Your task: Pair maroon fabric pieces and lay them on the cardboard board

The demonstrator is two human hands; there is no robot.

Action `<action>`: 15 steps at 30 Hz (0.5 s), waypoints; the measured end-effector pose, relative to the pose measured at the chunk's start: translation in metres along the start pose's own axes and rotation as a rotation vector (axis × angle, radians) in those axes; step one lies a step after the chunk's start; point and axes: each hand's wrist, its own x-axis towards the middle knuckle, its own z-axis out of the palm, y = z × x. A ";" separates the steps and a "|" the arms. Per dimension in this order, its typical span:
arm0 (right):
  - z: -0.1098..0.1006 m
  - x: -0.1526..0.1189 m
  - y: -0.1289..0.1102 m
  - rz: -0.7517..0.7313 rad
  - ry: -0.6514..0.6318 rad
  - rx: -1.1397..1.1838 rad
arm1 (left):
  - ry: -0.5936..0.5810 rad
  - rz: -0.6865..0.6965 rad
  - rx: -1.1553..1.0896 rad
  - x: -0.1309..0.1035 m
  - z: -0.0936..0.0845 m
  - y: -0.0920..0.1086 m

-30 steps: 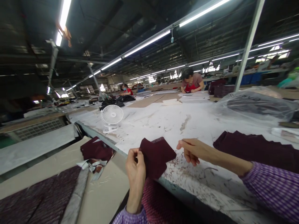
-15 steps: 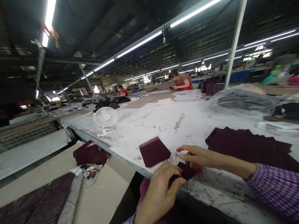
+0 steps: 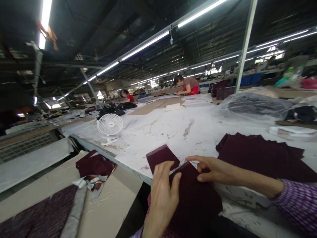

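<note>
Both hands' fingers, left hand (image 3: 162, 191) and right hand (image 3: 210, 169), flat atop maroon fabric piece (image 3: 195, 198), outstretched.

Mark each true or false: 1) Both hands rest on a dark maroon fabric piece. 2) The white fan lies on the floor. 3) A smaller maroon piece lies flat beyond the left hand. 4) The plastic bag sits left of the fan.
1) Left hand and right hand rest on the dark maroon fabric piece: true.
2) False; the white fan stands on the table.
3) Smaller maroon piece: true.
4) False; the plastic bag is far right of the fan.
</note>
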 end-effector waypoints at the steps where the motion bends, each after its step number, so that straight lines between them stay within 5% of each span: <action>1: -0.001 0.000 0.000 0.004 0.006 0.012 | -0.020 -0.037 0.040 0.008 0.001 -0.005; 7: -0.012 0.003 0.007 0.097 0.069 -0.024 | -0.239 -0.140 0.066 0.046 0.032 -0.013; 11: -0.030 0.002 0.015 0.103 0.103 -0.374 | -0.306 -0.024 0.233 0.051 0.055 -0.011; 15: -0.045 0.005 0.020 -0.043 0.221 -0.807 | -0.324 0.082 0.312 0.048 0.063 -0.013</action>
